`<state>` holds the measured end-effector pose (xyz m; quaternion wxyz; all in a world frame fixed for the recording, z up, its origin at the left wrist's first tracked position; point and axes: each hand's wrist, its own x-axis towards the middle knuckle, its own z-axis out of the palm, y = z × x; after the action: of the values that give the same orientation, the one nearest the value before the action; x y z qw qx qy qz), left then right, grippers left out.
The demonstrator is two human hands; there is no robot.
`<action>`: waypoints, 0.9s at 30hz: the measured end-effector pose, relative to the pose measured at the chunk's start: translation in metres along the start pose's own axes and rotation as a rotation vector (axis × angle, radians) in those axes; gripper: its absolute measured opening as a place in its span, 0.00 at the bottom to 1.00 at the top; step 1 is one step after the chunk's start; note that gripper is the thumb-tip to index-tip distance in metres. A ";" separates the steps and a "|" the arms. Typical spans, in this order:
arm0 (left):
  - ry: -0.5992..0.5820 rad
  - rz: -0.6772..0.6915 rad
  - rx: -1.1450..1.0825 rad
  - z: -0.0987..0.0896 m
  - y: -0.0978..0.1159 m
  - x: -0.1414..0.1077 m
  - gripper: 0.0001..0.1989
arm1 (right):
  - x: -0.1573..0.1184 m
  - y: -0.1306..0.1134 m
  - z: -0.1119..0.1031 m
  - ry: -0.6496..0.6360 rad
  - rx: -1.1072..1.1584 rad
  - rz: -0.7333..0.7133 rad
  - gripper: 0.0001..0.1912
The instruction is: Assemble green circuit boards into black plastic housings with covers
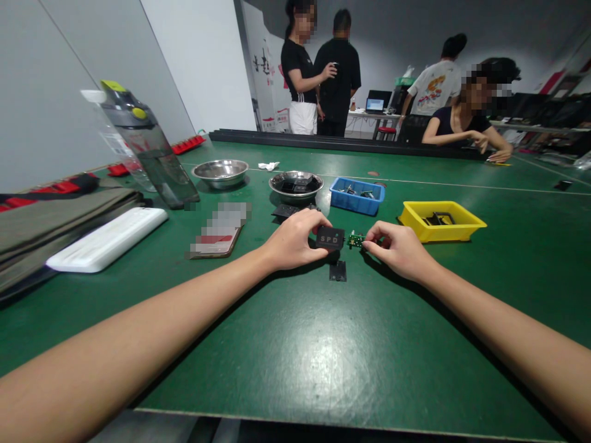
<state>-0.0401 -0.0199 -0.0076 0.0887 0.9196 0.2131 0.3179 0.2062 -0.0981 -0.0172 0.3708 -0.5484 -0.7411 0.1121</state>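
My left hand [300,241] is closed on a black plastic case [330,238] with the letters SPD on its face. Just to its right, my right hand [392,246] pinches a small green circuit board [355,240] by its right end. The board's left end is close to the case's right side; whether they touch I cannot tell. On the table below the case lies a flat black square plate [338,271]. Behind my left hand are more black plastic parts [285,212], partly hidden by the fingers.
Behind the hands stand a steel bowl of black parts [296,186], another steel bowl [220,174], a blue bin [357,196] and a yellow bin [442,221]. A phone [221,231], white slab [108,239] and water bottle [152,151] are at left. A person [471,117] sits across the green table [332,357].
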 end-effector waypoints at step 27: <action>0.046 0.000 -0.057 -0.001 0.001 -0.001 0.14 | 0.000 0.004 0.001 -0.011 0.004 -0.007 0.06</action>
<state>-0.0409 -0.0209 -0.0074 0.1099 0.9091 0.2061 0.3450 0.2082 -0.0966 -0.0202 0.3683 -0.5443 -0.7448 0.1153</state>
